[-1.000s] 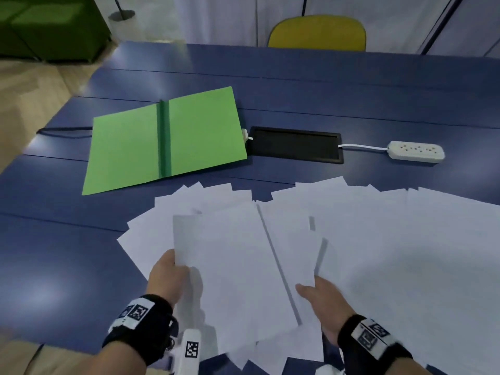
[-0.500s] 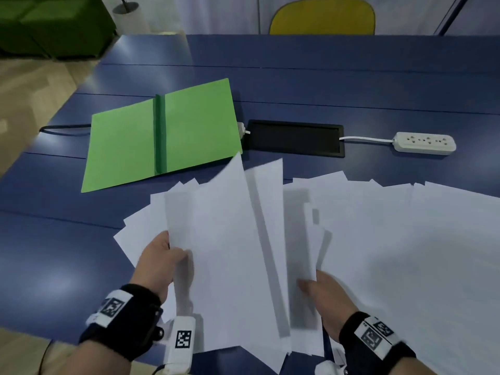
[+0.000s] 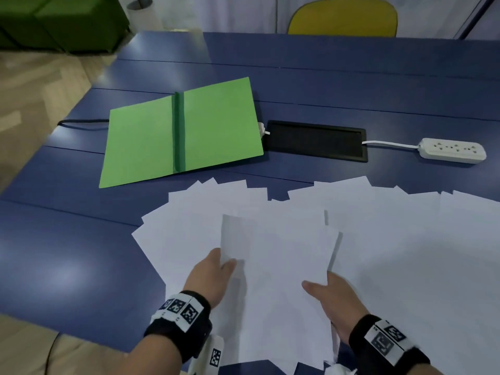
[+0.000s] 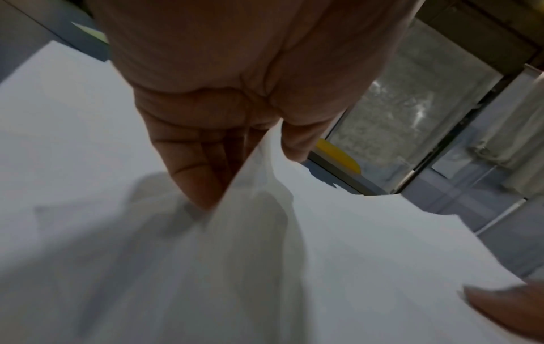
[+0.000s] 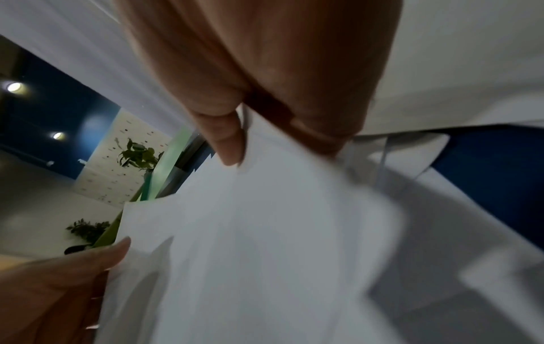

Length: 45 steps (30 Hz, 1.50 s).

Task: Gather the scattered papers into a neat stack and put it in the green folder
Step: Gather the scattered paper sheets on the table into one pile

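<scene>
Both your hands pinch one bundle of papers [image 3: 284, 255]: left hand [image 3: 209, 277], right hand [image 3: 334, 299]; green folder [image 3: 178, 131] lies open on the surface [image 3: 67, 253].

bare blue table [image 3: 67, 266] left of scattered papers [image 3: 405, 253]

Matt white papers [image 3: 405, 253], perhaps card green folder [image 3: 216, 125], glossy blue table [image 3: 67, 253]
</scene>
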Tool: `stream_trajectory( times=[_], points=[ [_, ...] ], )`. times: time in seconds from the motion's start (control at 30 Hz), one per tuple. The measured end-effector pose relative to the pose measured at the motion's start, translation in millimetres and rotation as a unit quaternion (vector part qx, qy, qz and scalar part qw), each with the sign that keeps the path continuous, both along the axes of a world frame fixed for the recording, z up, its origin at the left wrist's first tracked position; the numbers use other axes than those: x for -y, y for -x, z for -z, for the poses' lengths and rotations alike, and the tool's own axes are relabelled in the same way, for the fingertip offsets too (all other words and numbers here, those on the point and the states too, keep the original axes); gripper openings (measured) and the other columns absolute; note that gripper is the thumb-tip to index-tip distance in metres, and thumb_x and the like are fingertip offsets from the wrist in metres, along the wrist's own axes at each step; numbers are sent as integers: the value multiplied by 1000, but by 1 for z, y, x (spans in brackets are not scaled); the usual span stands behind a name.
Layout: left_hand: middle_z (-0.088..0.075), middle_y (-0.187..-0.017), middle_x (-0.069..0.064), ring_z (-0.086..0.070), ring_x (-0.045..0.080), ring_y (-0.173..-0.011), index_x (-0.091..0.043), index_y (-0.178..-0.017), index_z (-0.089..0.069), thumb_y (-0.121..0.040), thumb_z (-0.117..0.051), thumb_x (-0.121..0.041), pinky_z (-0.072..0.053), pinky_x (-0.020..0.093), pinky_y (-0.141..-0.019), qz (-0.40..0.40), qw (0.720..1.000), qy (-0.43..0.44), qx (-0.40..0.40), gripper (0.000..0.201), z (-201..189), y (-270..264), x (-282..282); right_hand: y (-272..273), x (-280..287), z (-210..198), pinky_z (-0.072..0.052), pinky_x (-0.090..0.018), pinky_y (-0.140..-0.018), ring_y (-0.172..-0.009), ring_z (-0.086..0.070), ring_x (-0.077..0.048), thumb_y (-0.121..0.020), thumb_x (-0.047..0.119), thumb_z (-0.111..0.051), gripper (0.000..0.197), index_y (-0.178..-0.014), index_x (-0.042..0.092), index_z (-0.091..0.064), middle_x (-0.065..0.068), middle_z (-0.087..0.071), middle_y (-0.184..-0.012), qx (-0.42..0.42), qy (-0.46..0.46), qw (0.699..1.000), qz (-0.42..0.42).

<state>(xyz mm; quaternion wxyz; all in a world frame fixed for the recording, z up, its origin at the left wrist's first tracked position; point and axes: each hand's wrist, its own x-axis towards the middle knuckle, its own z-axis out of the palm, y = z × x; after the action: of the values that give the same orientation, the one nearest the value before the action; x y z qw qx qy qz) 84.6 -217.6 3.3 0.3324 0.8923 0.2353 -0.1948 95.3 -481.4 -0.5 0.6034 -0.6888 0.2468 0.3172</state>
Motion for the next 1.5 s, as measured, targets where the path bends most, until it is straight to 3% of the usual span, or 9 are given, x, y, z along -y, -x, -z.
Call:
stream_trajectory(
  times=[0.2,0.3,0.47,0.57,0.67,0.87,1.2,1.37,1.5],
  points=[
    [-54,-126,18,-54,38,-114,-14,-128,-56,-91,-56,-41,-43,41,-93,-246,967,-55,48,46,4,-8,-79,-2,16,6,-56,-37,-74,-88,-72,-27,-91,1,-65,13,-102,6,-71,-9,-77,-96,50,59,997,24],
    [-57,-90,18,-61,45,-98,-3,-101,-58,-71,-64,-43,-49,43,-79,-411,911,21,40,51,13,-3,-132,-1,27,17,-56,-59,-92,-92,-73,-36,-81,12,-77,19,-99,6,-76,-16,-79,-100,33,95,995,24],
    [-56,-75,18,-57,35,-72,0,-88,-58,-69,-70,-30,-51,39,-60,-525,828,181,75,37,24,-9,-157,-13,20,10,-47,-46,-102,-102,-66,-33,-78,16,-83,14,-87,8,-77,-19,-74,-105,14,165,986,-18],
    [-59,-113,25,-59,45,-102,-2,-110,-57,-71,-71,-34,-47,41,-78,-436,899,7,39,53,15,-24,-160,-20,20,5,-36,-39,-102,-125,-56,-37,-85,4,-76,39,-121,-5,-68,-26,-64,-127,16,187,982,-25],
    [-47,-131,18,-44,42,-119,-13,-121,-53,-82,-64,-34,-39,44,-93,-257,956,-143,8,46,4,-43,-166,-21,19,6,-35,-42,-107,-128,-55,-39,-84,0,-76,36,-118,-6,-69,-28,-63,-130,14,197,980,-35],
    [-49,-128,10,-40,36,-123,-19,-124,-47,-71,-76,-47,-45,47,-97,-41,976,-203,-73,66,5,-80,-191,-22,17,2,-36,-42,-107,-113,-58,-31,-83,4,-78,26,-107,6,-69,-26,-65,-129,7,206,978,-40],
    [-58,-97,3,-56,25,-86,-16,-99,-47,-70,-80,-29,-42,31,-66,1,981,-166,-104,45,6,-85,-194,-22,16,-4,-37,-34,-95,-99,-56,-25,-84,2,-76,18,-99,5,-69,-16,-66,-104,6,189,981,-45],
    [-66,-92,7,-59,23,-75,-13,-89,-61,-76,-77,-29,-46,28,-63,-149,988,-35,-16,26,-7,-67,-194,-21,14,-7,-37,-33,-94,-100,-57,-27,-85,5,-76,19,-102,6,-68,-15,-65,-103,7,200,978,-55],
    [-73,-98,14,-69,31,-84,-10,-100,-69,-90,-65,-44,-54,47,-80,-420,800,418,94,36,-23,-19,-169,-22,13,-11,-37,-34,-92,-96,-54,-26,-86,8,-75,18,-100,8,-64,-14,-62,-103,-6,197,979,-58]
  ],
)
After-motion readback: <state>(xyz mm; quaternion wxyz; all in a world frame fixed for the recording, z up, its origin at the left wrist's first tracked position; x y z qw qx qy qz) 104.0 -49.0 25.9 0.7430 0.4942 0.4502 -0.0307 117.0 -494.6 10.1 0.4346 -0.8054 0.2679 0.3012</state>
